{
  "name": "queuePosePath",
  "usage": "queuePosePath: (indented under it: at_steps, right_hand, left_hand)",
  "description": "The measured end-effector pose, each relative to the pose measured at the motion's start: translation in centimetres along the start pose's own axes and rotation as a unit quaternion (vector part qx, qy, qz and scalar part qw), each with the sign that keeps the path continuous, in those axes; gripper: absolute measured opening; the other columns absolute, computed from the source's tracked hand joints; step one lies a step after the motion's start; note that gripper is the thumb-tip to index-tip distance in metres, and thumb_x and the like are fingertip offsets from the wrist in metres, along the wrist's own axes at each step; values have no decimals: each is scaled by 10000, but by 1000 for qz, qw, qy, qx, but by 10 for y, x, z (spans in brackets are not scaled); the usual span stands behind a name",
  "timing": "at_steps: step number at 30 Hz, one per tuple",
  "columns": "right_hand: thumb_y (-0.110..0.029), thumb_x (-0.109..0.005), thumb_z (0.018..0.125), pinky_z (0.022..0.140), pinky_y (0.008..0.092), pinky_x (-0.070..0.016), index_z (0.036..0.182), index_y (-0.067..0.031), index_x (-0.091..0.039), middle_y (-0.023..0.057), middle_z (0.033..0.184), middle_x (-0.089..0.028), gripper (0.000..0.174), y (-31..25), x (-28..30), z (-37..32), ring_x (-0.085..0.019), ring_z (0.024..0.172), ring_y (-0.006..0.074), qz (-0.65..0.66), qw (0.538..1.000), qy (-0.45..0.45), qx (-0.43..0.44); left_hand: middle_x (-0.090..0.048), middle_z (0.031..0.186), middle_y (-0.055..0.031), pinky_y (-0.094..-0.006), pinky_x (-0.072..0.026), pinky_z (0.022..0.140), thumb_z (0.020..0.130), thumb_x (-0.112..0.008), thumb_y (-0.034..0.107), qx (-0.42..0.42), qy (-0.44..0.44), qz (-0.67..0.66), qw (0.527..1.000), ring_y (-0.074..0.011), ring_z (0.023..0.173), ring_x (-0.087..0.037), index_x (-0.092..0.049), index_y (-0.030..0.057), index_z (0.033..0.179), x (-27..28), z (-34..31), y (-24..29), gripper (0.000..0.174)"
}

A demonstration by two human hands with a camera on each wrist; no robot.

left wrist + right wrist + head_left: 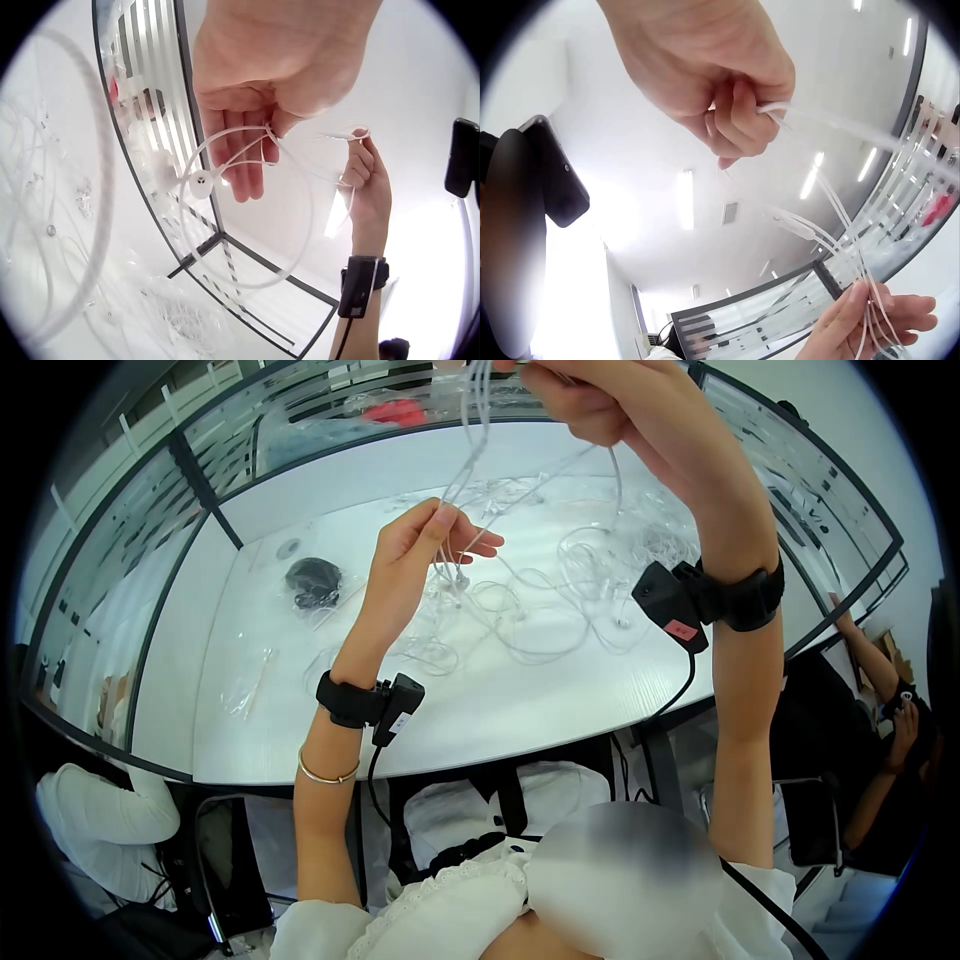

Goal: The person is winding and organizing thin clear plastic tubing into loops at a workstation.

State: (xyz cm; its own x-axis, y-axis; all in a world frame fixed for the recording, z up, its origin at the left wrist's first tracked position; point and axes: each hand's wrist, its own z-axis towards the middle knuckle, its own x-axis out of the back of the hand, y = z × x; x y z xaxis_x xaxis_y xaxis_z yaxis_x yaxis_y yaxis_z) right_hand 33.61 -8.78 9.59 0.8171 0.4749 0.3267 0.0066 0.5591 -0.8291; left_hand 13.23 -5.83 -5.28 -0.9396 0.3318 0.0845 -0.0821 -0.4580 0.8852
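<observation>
White wired earphones (200, 184) hang between my two raised hands. In the head view my left hand (415, 545) pinches their cable between thumb and index finger, the other fingers loosely extended. My right hand (640, 415) is higher and farther right, at the top edge of that view. Its fingers curl tightly round the cable, as the right wrist view shows. A loop and one earbud dangle below the left fingertips in the left wrist view. An inline control (795, 226) shows on the strands running between the hands.
The white table (300, 735) below bears several loose white cables (530, 655) and clear plastic bags (245, 695). A black bundle (314, 582) lies on its left part. Glass partitions (100, 600) with dark frames border the table. Other people sit at both sides.
</observation>
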Motion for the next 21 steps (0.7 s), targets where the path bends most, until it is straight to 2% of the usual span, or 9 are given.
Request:
queuePosePath:
  at_steps: [3, 6, 9, 12, 15, 18, 21]
  right_hand:
    - [-228, -475, 981, 442, 203, -197, 948, -1, -605, -69, 626, -361, 263, -2, 2, 4, -274, 511, 31, 0, 1000, 13, -5]
    - [-254, -504, 965, 444, 210, -199, 894, -14, -618, -65, 620, -361, 275, -3, 8, 2, -273, 508, 39, -82, 996, 39, -8]
    - [-276, -529, 950, 448, 213, -196, 854, -30, -620, -64, 612, -353, 279, -4, 19, -3, -270, 504, 47, -123, 991, 53, -4]
    - [-273, -535, 947, 452, 217, -184, 779, -68, -579, -68, 600, -331, 268, -9, 11, -5, -253, 501, 50, -36, 995, 69, -56]
    - [-285, -532, 945, 458, 222, -174, 689, -112, -480, -69, 596, -305, 313, 0, 14, 0, -230, 506, 52, 29, 1000, -5, 8]
    - [-291, -522, 945, 462, 226, -164, 647, -136, -382, -66, 599, -290, 364, -1, 7, 7, -208, 513, 54, 41, 999, -10, 15]
    - [-293, -518, 944, 465, 229, -157, 639, -142, -354, -68, 601, -286, 377, -6, 2, 12, -199, 514, 56, 67, 997, 5, 28]
  left_hand:
    - [-695, 958, -150, -305, -492, 829, 1015, -384, 300, -32, 10, 43, 999, -206, 920, -668, -544, 46, 847, -2, 0, -2, 344]
    - [-692, 970, -149, -311, -490, 851, 1016, -388, 291, -82, 51, 74, 993, -212, 934, -666, -565, 33, 869, -3, 3, -3, 346]
    - [-688, 949, -153, -319, -500, 848, 1018, -387, 291, -64, 51, 60, 995, -219, 912, -670, -569, 32, 876, 7, 3, -4, 347]
    - [-683, 941, -158, -322, -507, 831, 1021, -379, 298, -56, 37, 20, 998, -224, 889, -672, -536, 44, 844, 11, 6, -7, 347]
    - [-679, 941, -162, -327, -513, 815, 1022, -373, 312, -49, 22, -21, 998, -228, 877, -671, -493, 59, 809, 3, 18, -9, 352]
    - [-675, 960, -174, -337, -518, 818, 1020, -365, 345, -53, 0, -40, 998, -243, 918, -666, -456, 77, 776, -15, 33, -13, 374]
    - [-671, 974, -208, -344, -521, 832, 1023, -351, 358, -41, -19, -75, 996, -261, 936, -668, -430, 87, 752, -37, 39, -13, 392]
